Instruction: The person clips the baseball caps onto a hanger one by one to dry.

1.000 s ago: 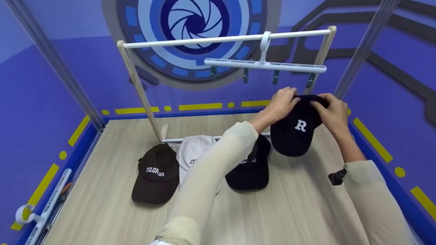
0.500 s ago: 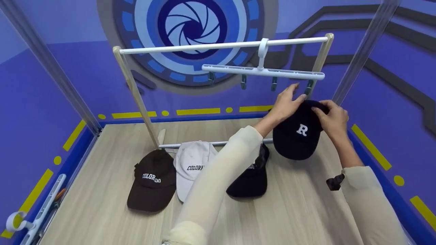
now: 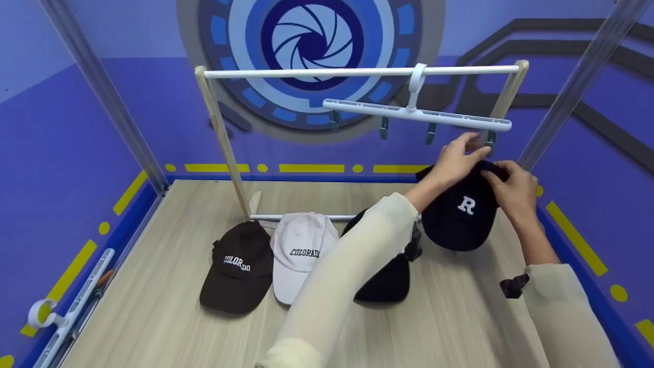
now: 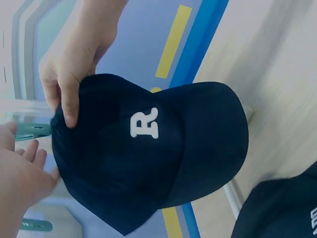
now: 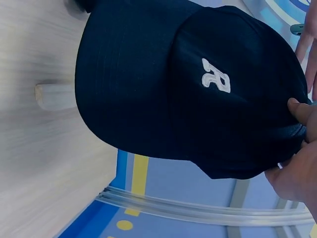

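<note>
Dark cloth hangs brim-down below the right hand (image 3: 513, 191): a cap (image 3: 454, 225) with a white letter R, its upper edge pinched between that hand's thumb in front and fingers behind. Across that edge, the left hand (image 3: 454, 163) has its thumb and fingers apart and loosely extended. Its thumb lies beside the end clip (image 3: 491, 139) of a white hanger (image 3: 368, 108); whether it touches cannot be told. The hanger hooks over a rail (image 3: 306, 73) above both hands and dips toward the right hand.

Below and left of the left hand, a brown cap (image 3: 235, 289), a white cap (image 3: 298, 232) and a partly covered black cap (image 3: 391, 286) rest on the tabletop (image 3: 460, 327).

The step in hand looks like bringing the held cap's edge up to the clip. The next move probably calls for the left hand to squeeze and steady the clip while the right hand feeds the edge in squarely.
</note>
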A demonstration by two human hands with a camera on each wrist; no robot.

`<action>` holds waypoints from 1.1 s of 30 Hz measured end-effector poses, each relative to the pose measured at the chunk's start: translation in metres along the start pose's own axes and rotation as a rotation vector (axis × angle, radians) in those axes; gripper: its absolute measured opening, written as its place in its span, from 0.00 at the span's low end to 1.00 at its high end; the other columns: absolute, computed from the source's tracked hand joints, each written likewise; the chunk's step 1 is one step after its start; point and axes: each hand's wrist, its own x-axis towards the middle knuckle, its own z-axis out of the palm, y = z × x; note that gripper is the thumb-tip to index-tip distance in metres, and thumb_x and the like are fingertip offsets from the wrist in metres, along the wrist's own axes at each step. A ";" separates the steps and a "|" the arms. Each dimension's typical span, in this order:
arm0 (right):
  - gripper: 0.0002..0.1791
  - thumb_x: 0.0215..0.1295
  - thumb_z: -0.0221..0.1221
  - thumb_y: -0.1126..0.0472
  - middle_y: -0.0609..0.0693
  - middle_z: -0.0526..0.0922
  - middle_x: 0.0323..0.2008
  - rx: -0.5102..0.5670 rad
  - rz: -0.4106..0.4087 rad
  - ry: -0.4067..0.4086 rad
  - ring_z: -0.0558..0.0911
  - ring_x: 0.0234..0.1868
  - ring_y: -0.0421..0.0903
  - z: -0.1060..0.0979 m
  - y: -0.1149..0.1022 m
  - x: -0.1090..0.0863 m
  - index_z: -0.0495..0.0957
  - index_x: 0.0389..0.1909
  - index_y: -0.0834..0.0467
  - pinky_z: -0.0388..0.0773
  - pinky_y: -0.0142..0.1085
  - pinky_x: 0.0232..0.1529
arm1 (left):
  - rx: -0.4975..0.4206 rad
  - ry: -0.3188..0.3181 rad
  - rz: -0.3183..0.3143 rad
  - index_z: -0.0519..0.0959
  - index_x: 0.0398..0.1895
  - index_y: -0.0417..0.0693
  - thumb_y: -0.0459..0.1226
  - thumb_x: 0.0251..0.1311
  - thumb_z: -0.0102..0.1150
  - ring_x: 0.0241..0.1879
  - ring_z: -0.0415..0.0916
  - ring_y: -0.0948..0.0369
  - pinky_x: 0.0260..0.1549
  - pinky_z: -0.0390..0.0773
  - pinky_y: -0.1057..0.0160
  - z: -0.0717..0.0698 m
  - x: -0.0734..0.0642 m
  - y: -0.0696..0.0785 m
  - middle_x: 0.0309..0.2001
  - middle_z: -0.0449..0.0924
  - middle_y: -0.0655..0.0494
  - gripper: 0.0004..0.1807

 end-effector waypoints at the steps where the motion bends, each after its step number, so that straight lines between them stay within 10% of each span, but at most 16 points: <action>1: 0.20 0.71 0.63 0.55 0.66 0.85 0.48 -0.002 -0.007 -0.005 0.83 0.48 0.60 -0.001 -0.001 0.001 0.82 0.53 0.67 0.67 0.28 0.40 | 0.013 0.005 -0.006 0.71 0.71 0.50 0.46 0.73 0.58 0.61 0.75 0.70 0.55 0.71 0.77 -0.001 -0.001 0.003 0.61 0.80 0.60 0.27; 6: 0.19 0.71 0.64 0.55 0.66 0.86 0.46 -0.022 -0.028 0.024 0.83 0.46 0.60 -0.009 -0.006 0.007 0.82 0.51 0.67 0.66 0.27 0.38 | -0.017 0.053 -0.015 0.75 0.67 0.48 0.45 0.73 0.59 0.60 0.76 0.69 0.54 0.72 0.77 -0.002 0.000 0.017 0.60 0.81 0.59 0.23; 17: 0.19 0.70 0.64 0.55 0.65 0.86 0.46 -0.001 0.016 0.037 0.84 0.46 0.58 -0.008 -0.008 0.003 0.83 0.51 0.66 0.67 0.27 0.39 | -0.395 0.080 -0.085 0.75 0.54 0.41 0.34 0.69 0.62 0.44 0.79 0.66 0.40 0.82 0.67 0.006 0.000 0.026 0.48 0.81 0.54 0.14; 26: 0.18 0.70 0.64 0.53 0.61 0.87 0.45 -0.007 0.014 0.064 0.81 0.42 0.50 -0.016 -0.004 -0.010 0.84 0.50 0.64 0.68 0.26 0.40 | -0.315 0.042 -0.029 0.83 0.51 0.39 0.36 0.66 0.66 0.40 0.80 0.68 0.40 0.78 0.74 0.006 -0.009 0.019 0.42 0.85 0.56 0.14; 33: 0.18 0.70 0.65 0.53 0.60 0.87 0.45 -0.003 0.039 0.061 0.79 0.40 0.42 -0.017 -0.001 -0.021 0.84 0.50 0.63 0.68 0.24 0.39 | -0.363 0.148 -0.065 0.86 0.39 0.39 0.36 0.63 0.69 0.33 0.79 0.70 0.39 0.80 0.70 0.009 -0.016 0.008 0.33 0.86 0.58 0.08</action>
